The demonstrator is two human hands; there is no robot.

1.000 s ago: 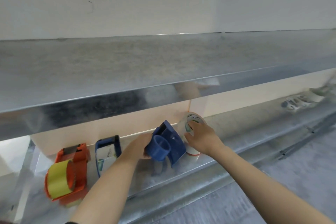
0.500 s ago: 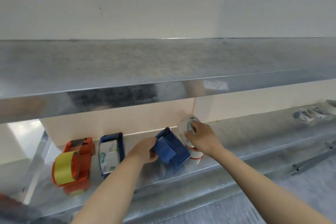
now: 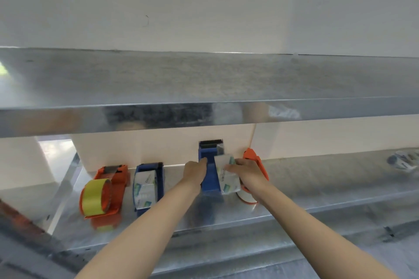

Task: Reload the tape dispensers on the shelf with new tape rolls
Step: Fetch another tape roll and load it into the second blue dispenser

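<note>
On the lower metal shelf [image 3: 317, 188], seen from the head camera, both hands are on the blue tape dispenser [image 3: 209, 182]. It sits near the middle of the shelf, close to the pale back panel [image 3: 158, 149], with its serrated blade [image 3: 210, 141] at the top.

The left hand [image 3: 194, 172] grips the dispenser's left side, fingers curled round the edge and thumb up on the body. The right hand [image 3: 248, 171] wraps over the new tape roll [image 3: 226, 175], which is in a white wrapper with green print. Its fingers curl across the roll's face, and the roll sits tight against the dispenser's right side. Is it seated on the hub? Can't tell, the hand covers that.

Just behind the right hand is a half-hidden orange dispenser [image 3: 255, 158], and a white roll [image 3: 246, 198] peeks out below the wrist, down on the shelf.

Over to the left, a second blue dispenser [image 3: 159, 179] sits on the shelf with a wrapped roll [image 3: 145, 187] in it, same white-and-green label. Further left is the far-left orange dispenser [image 3: 118, 179], carrying a yellow tape roll [image 3: 95, 197].

Way out right on the shelf are some blue-and-white objects [image 3: 403, 162], too blurred to name. Up top, the upper metal shelf [image 3: 204, 79] runs right across, its shiny front lip catching reflections, with a white wall [image 3: 204, 7] behind.
</note>
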